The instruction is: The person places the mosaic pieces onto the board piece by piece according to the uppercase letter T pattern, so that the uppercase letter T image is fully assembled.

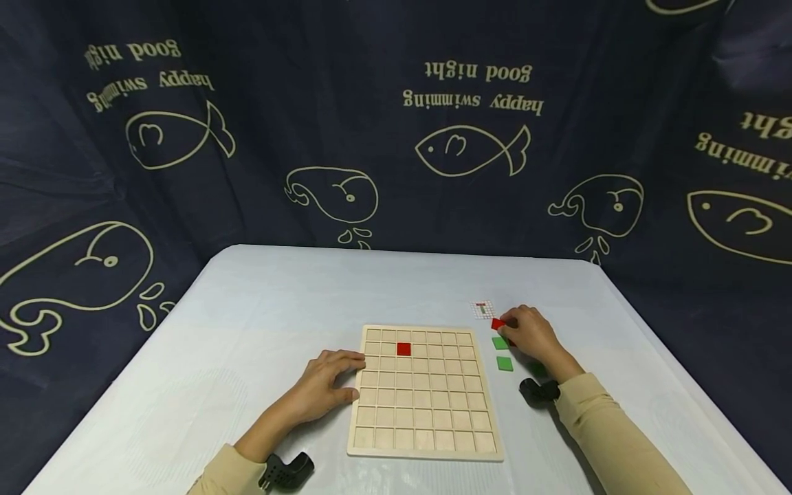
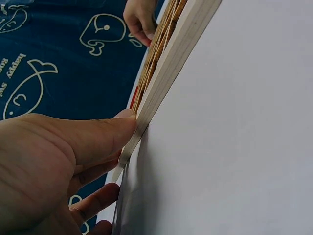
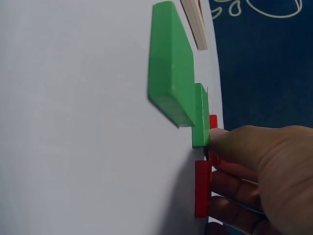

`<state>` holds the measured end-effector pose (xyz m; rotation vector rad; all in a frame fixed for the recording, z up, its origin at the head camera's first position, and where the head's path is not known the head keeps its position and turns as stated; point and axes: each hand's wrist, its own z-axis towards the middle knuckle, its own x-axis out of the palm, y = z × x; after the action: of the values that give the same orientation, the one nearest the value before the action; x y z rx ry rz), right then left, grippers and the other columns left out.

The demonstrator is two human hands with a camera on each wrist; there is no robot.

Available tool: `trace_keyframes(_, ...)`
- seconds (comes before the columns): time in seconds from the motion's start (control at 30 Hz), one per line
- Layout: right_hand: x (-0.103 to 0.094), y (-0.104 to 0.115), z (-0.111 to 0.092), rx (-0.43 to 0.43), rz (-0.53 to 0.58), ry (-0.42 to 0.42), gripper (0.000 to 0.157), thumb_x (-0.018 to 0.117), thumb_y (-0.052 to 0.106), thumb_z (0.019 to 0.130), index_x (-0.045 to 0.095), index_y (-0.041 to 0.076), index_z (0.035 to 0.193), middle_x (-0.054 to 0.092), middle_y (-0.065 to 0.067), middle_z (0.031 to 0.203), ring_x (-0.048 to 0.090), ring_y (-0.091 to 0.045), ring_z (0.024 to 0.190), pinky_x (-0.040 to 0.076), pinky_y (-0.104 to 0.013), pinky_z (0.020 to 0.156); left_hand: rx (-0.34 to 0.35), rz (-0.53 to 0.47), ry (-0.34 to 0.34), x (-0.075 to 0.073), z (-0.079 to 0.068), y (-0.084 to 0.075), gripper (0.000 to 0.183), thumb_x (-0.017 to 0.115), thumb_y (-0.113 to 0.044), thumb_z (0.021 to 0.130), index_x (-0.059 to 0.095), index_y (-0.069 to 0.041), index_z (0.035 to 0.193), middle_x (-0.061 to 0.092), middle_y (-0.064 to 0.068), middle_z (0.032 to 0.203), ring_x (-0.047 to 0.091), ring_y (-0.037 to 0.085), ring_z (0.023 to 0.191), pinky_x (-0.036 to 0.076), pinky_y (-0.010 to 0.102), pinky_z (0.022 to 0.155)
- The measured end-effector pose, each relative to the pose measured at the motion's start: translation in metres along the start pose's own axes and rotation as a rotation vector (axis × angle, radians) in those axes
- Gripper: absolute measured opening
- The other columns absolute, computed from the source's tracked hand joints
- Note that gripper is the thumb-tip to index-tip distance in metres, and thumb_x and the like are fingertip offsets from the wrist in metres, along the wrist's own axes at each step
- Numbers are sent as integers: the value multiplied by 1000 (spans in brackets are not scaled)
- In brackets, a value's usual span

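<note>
A wooden grid board [image 1: 430,457] lies on the table with one red square tile [image 1: 404,349] in a cell near its top. At the board's left edge my left hand [image 1: 324,383] rests with fingers loosely extended, and in the left wrist view its thumb [image 2: 105,134] touches the rim. My right hand [image 1: 531,333], right of the board, pinches another red tile [image 1: 498,324] between thumb and fingers. A further red tile [image 3: 201,188] lies by those fingers, mostly hidden in the head view. Green tiles [image 1: 500,343] [image 1: 504,364] lie just below.
A small card [image 1: 482,309] printed with a grid and a red-and-green T shape lies beyond the tiles. Another green tile [image 1: 537,370] sits partly under the right wrist. The white table [image 1: 297,289] ends at a dark blue printed curtain [image 1: 260,137].
</note>
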<state>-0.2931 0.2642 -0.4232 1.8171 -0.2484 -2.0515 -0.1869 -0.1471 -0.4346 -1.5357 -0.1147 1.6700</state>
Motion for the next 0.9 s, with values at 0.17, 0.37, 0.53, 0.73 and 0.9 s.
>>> trace_keyframes(0.17, -1, 0, -2, 0, 30, -15, 30, 67, 17, 84, 67, -3, 106, 63, -18, 98, 55, -31, 93, 44, -48, 82, -12, -4, 5, 0, 0, -1, 47, 73, -18, 79, 61, -10, 123, 55, 1, 134, 47, 24, 120, 30, 47, 95)
trace_keyframes(0.37, -1, -1, -3, 10, 49, -27, 30, 68, 18, 84, 67, -2, 106, 62, -17, 96, 55, -30, 92, 43, -47, 81, -12, 0, 2, 0, 0, -1, 47, 73, -18, 79, 61, -10, 123, 55, 1, 134, 47, 24, 120, 30, 48, 95)
trace_keyframes(0.53, -1, -1, -3, 11, 46, -40, 31, 68, 19, 83, 67, -2, 106, 62, -16, 96, 55, -30, 91, 43, -47, 80, -15, -7, 4, 0, 0, -2, 46, 73, -17, 79, 61, -10, 123, 55, 0, 134, 47, 24, 120, 30, 48, 95)
trace_keyframes(0.73, -4, 3, -6, 14, 54, -55, 29, 68, 18, 83, 68, -1, 105, 62, -16, 98, 54, -29, 93, 44, -46, 79, -19, -8, 6, 0, 0, -2, 46, 73, -17, 79, 61, -10, 123, 55, 0, 134, 47, 23, 120, 30, 49, 96)
trace_keyframes(0.9, -9, 10, -11, -39, 53, -72, 28, 68, 17, 83, 68, 0, 106, 63, -16, 99, 54, -29, 93, 45, -46, 78, -22, -10, 11, -1, 0, -2, 47, 73, -18, 79, 61, -9, 123, 55, 1, 134, 46, 24, 120, 30, 49, 96)
